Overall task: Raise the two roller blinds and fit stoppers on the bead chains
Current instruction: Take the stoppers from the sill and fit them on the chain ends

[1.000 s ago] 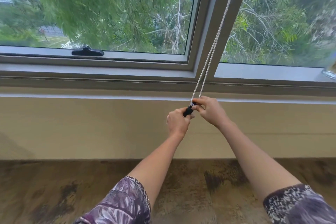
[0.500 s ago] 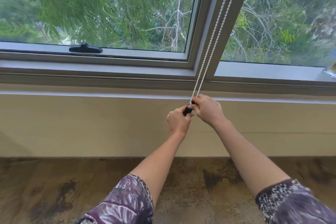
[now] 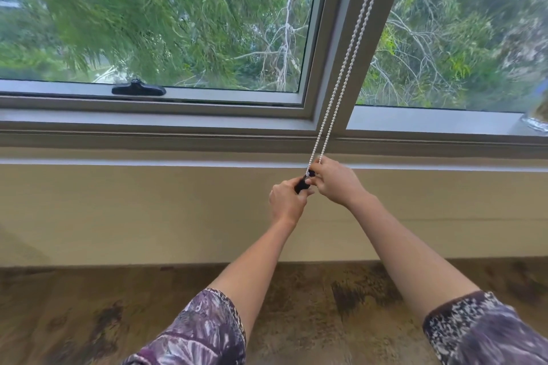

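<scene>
A white bead chain [image 3: 344, 68] hangs in two strands down the grey mullion between the two window panes. At its lower end sits a small black stopper [image 3: 302, 184]. My left hand [image 3: 286, 201] grips the stopper from below. My right hand [image 3: 335, 182] pinches the chain and the stopper's top, just below the sill. Both hands touch each other around the stopper, which they largely hide. No blind fabric is in view; both panes show trees.
A black window handle [image 3: 138, 89] lies on the left pane's lower frame. A grey sill [image 3: 148, 127] runs across, with a beige wall [image 3: 133, 210] under it and a mottled brown floor [image 3: 74, 311] below. Patterned sleeves cover my upper arms.
The hands stay on the stopper at the chain's end with only small finger shifts. The view has tilted slightly, so the two chain strands look a little further apart.
</scene>
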Motion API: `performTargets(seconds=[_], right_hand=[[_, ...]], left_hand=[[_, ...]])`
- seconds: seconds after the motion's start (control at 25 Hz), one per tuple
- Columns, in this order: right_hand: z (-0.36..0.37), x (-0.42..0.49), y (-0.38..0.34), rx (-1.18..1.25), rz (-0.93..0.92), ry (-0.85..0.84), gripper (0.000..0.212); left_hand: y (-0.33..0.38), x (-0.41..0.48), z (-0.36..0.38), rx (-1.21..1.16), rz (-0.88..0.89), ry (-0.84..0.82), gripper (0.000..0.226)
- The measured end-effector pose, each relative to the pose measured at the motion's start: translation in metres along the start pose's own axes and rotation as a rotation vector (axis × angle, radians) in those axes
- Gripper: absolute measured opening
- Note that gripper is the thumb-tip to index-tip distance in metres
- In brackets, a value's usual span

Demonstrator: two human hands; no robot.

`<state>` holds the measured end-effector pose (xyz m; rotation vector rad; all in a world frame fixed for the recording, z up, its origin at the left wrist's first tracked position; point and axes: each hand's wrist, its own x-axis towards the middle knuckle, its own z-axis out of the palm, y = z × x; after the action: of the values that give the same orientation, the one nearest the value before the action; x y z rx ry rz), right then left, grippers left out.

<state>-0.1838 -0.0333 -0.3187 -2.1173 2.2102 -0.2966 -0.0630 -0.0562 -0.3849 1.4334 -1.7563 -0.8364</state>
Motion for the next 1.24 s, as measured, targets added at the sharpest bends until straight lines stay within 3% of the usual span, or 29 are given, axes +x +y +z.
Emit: performTargets(seconds=[0.32,0.6,0.76,1.24], right_hand=[[0.008,0.008,-0.005,-0.032,0.027,-0.007,0.019],[0.011,0.002,-0.021,0.582,0.152,0.422,0.026],[-0.010,0.012,-0.029,0.762,0.177,0.580,0.021],[0.001,0.003,-0.029,0.770,0.183,0.555,0.025]], left_hand=[[0.004,-0.007,0.011,0.010,-0.092,0.036,0.022],[0.009,-0.002,0.008,-0.035,-0.087,0.028,0.022],[0.014,-0.003,0.009,-0.016,-0.079,0.036,0.030],[0.014,-0.001,0.002,0.046,-0.103,-0.002,0.030]])
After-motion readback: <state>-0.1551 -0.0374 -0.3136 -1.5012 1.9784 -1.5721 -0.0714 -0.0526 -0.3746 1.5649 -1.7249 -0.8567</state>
